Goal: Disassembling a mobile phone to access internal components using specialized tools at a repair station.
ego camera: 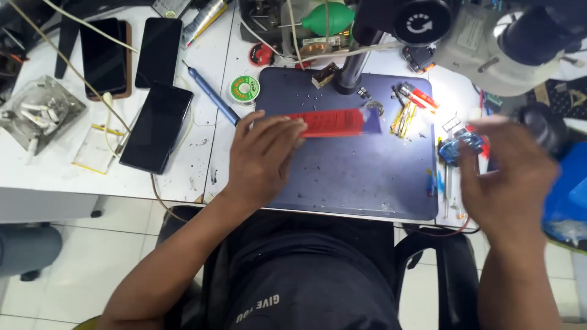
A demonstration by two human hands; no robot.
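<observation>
White bench (183, 177) over pale floor tiles, cluttered, with a dark blue mat (367, 183) at its near edge under a microscope (489, 43).

On the mat, toward its far left corner, a flat red device (333, 122): long and narrow, long axis parallel to the near edge of the bench, bright red over most of its length, bluish-purple at the right end, which points toward the microscope post. Left end hidden under the fingers of the left hand (263, 159), lying palm down on the device, fingers spread flat, pressing rather than closed around it.

Right hand (507, 177) blurred, above the right edge of the mat, fingers loosely spread; a small blue object (455, 146) just beside its fingertips, contact impossible to tell.

Left of the mat: three dark phones (156, 125), a solder spool (244, 90), a blue-handled tool (214, 98).
</observation>
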